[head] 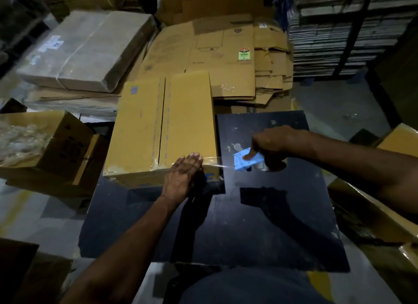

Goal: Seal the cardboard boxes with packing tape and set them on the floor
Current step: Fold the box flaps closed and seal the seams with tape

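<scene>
Cardboard box looking stiff, light; left hand pressing flat on tape; right hand gripping dispenser; lifting likely best by bottom edges.

The room is dim, lit mostly over a dark worktop with pale smears on its surface. Beyond the worktop lies a heap of flattened cartons, and left of that heap a plastic-wrapped bundle rests on more flat cardboard. Right of the heap stand dark racks of stacked sheets, with grey floor between them and the worktop.
</scene>
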